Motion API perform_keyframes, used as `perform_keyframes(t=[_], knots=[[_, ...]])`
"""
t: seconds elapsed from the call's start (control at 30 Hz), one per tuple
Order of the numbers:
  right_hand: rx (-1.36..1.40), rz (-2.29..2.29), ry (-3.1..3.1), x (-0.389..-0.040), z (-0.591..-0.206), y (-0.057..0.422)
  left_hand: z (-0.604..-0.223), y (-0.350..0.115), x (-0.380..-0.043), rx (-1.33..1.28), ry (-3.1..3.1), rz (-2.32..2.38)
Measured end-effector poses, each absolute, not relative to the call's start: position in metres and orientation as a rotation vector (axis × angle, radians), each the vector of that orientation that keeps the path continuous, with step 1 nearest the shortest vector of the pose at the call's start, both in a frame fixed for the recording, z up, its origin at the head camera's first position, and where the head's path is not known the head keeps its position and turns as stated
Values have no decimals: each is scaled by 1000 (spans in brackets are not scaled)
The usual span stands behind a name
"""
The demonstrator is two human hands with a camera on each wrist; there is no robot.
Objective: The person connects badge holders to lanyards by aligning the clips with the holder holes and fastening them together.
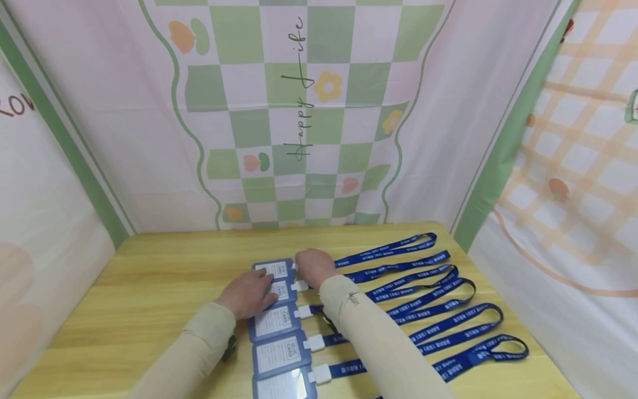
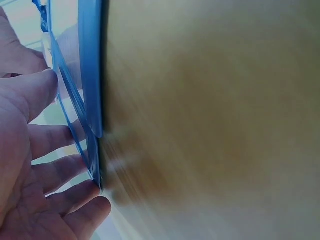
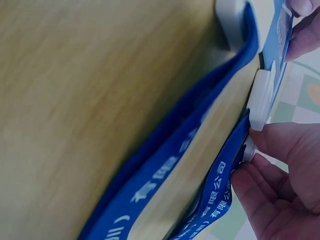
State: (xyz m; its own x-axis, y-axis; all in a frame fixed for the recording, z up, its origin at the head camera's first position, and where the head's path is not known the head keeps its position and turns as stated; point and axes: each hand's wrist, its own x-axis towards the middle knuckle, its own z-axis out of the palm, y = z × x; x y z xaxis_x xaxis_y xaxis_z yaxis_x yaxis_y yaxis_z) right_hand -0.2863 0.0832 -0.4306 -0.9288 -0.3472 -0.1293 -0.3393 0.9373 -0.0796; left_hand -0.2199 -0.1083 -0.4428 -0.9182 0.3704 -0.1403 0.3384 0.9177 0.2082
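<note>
Several blue-framed ID badges [image 1: 279, 356] lie in an overlapping column on the table, each with a white clip [image 1: 315, 342] and a blue printed lanyard [image 1: 461, 327] stretching right. Over the two farthest badges lies my left hand [image 1: 249, 293], fingers spread and fairly straight, touching them; in the left wrist view its fingers lie along the blue badge edges [image 2: 91, 75]. At the farthest badge's right side, my right hand [image 1: 315, 267] pinches a small white clip [image 3: 248, 151] between thumb and fingers, beside the blue lanyard [image 3: 220, 175]. In the head view this hand hides that clip.
The yellow wood-grain table [image 1: 164, 288] shows bare surface left of the badges. A printed cloth [image 1: 329, 138] with green checks hangs behind it, and more cloth [image 1: 563, 194] hangs at the right. My right sleeve [image 1: 379, 338] crosses over several lanyards.
</note>
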Motion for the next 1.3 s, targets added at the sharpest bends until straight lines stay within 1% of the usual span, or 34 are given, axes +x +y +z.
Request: perform_keyframes(t=[0.37,1.3], knots=[[-525,8,2940,-284,-428,86,-444,-110,-221,553,2904,269],[-560,-75,2918,-286,-430,84,-440,-110,-220,551,2898,301]])
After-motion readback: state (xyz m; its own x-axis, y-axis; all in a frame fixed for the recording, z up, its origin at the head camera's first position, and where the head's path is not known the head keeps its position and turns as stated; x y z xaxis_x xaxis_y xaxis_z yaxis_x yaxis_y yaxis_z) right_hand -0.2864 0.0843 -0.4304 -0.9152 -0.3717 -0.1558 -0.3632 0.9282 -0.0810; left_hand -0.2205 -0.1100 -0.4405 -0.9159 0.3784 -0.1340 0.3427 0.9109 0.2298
